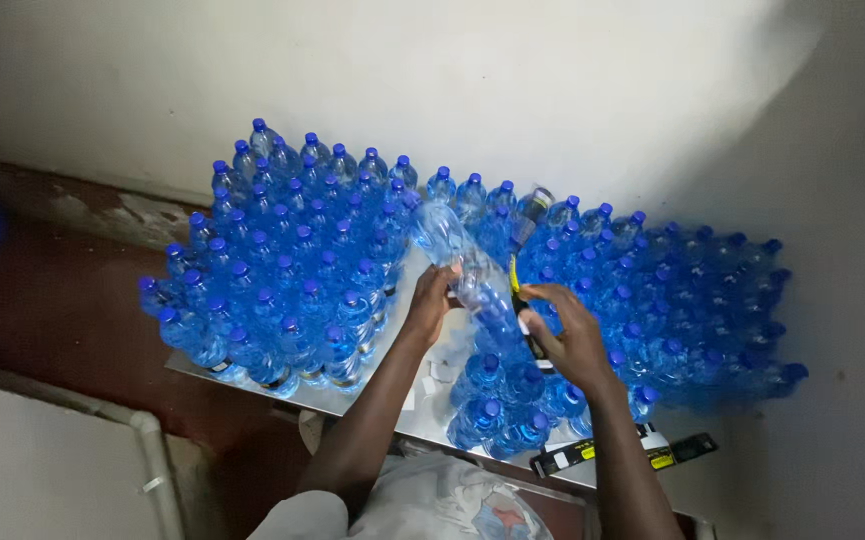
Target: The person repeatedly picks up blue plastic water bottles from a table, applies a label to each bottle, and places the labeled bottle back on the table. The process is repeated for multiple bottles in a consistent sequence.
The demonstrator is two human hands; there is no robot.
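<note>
My left hand (430,303) grips a clear blue plastic water bottle (461,262), held tilted above a metal table (308,398), its base pointing up and to the left. My right hand (570,333) holds a dark, slim tool with a yellow stripe (519,295) against the lower part of that bottle. Several blue-capped bottles (293,270) stand packed to the left of my hands. Several more (673,300) stand to the right, and a small cluster (498,405) sits just under my hands.
A black and yellow strip-shaped object (623,452) lies at the table's near right edge. A pale wall (513,90) rises behind the bottles. A white pipe (158,460) and a reddish floor (63,310) lie at the left. Small white scraps lie on the table between my arms.
</note>
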